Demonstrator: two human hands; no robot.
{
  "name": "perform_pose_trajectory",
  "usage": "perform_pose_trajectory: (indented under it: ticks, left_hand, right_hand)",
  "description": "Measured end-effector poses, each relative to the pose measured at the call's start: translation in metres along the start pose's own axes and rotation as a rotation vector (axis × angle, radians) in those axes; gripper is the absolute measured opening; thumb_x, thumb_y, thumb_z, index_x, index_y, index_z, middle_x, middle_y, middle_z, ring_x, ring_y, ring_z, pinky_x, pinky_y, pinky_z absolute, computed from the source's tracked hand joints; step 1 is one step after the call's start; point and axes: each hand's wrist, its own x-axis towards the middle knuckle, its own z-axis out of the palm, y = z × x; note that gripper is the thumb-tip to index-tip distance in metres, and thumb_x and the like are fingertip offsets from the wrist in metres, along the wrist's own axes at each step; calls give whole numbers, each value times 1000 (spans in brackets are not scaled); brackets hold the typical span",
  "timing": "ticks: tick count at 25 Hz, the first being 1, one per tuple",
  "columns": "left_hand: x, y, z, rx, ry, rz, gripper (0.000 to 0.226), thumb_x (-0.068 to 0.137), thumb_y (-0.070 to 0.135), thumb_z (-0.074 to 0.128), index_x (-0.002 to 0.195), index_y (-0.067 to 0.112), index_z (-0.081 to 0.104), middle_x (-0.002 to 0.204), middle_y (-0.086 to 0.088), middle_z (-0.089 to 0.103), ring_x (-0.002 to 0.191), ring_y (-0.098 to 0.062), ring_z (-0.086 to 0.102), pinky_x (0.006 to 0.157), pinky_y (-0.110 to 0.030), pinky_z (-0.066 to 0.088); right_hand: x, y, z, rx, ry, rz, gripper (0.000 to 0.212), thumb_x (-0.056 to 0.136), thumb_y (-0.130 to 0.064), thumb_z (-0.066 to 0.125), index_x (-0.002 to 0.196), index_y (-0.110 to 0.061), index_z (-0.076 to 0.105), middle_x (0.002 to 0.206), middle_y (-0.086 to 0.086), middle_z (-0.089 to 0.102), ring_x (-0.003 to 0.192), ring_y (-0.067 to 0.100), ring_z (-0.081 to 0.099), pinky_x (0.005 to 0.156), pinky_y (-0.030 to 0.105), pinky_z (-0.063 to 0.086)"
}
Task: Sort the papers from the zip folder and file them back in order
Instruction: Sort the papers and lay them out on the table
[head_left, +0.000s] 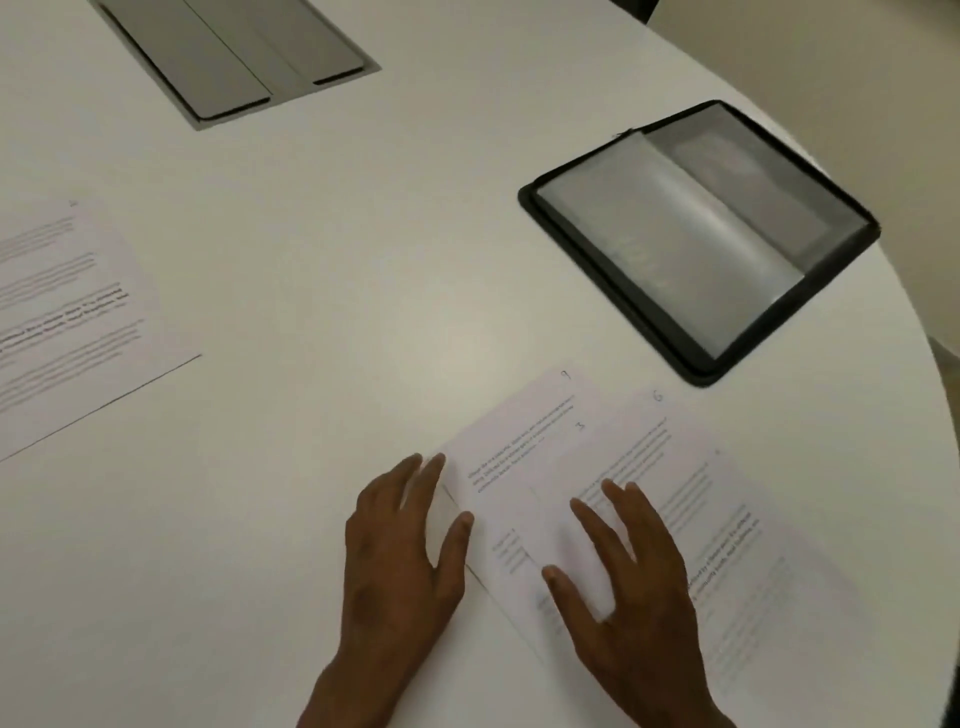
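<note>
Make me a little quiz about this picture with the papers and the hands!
1. True or false: the black zip folder lies open on the white table.
2. What does the right hand rest on: (a) the folder, (b) the fanned papers, (c) the bare table?
3. Where does the single sheet lie, left or right of the left hand?

Key: 1 true; 2 b; 3 left.

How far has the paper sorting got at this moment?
Done: the zip folder lies open on the table, and its papers are out. One sheet sits apart at the left. In hand: the left hand and right hand rest flat on the fanned stack of numbered papers. Left: finish the ordering, then file everything back.
</note>
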Motion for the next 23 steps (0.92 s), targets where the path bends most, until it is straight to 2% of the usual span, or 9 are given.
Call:
perform_pose_trajectory:
  ticks: [2,5,8,11,13,16,20,23]
  left_hand:
    - [7,18,22,67,-40,-41,66,88,58,47,148,29,40,148,4,43,136,-17,34,110,-40,33]
    - [16,37,34,-52,-42,-115,73,87,54,57,152,33,30,144,3,42,130,-18,42,107,-43,41]
    - [22,48,40,-153,43,-196,79,84,44,70,152,37,29,141,2,41,114,-15,54,95,-41,53]
    - [24,47,43,-145,70,-189,79,86,21,72,152,36,32,136,0,39,96,-6,55,84,-33,56]
    - [26,42,41,-116,91,-195,81,84,15,75,152,34,33,136,2,38,93,-7,55,83,-30,55]
    - [25,35,39,-103,99,-157,75,84,19,76,148,33,41,138,6,35,103,-10,55,87,-28,51]
    - [0,32,46,47,115,-120,37,91,36,67,127,27,64,132,8,46,110,-10,47,90,-36,51]
    - [-21,36,51,100,63,-117,45,89,45,67,128,24,63,120,6,53,105,-9,47,88,-31,51]
  right_hand:
    - [-6,21,11,-18,-54,-35,65,87,-57,62,142,-23,56,158,4,39,147,25,35,113,54,38]
    - [-16,31,23,18,-60,-42,64,90,-58,60,144,-25,53,161,2,33,149,23,31,115,52,31]
    - [-19,32,24,29,-48,-34,63,91,-59,58,144,-26,54,161,1,34,150,22,29,117,51,30]
    - [-18,33,25,59,-34,-30,62,90,-57,61,143,-26,54,161,1,34,150,21,29,119,49,28]
    - [-19,34,26,52,-42,-27,64,89,-57,63,145,-27,52,162,1,33,151,21,27,120,47,25]
    - [-18,35,26,61,-19,17,64,88,-54,64,145,-25,52,161,4,34,151,22,27,121,48,23]
    - [-22,31,26,37,-5,51,65,89,-53,61,144,-21,54,161,7,35,150,25,28,119,54,27]
    - [-23,31,28,34,-1,32,64,88,-51,65,144,-21,54,160,7,35,150,25,28,120,53,26]
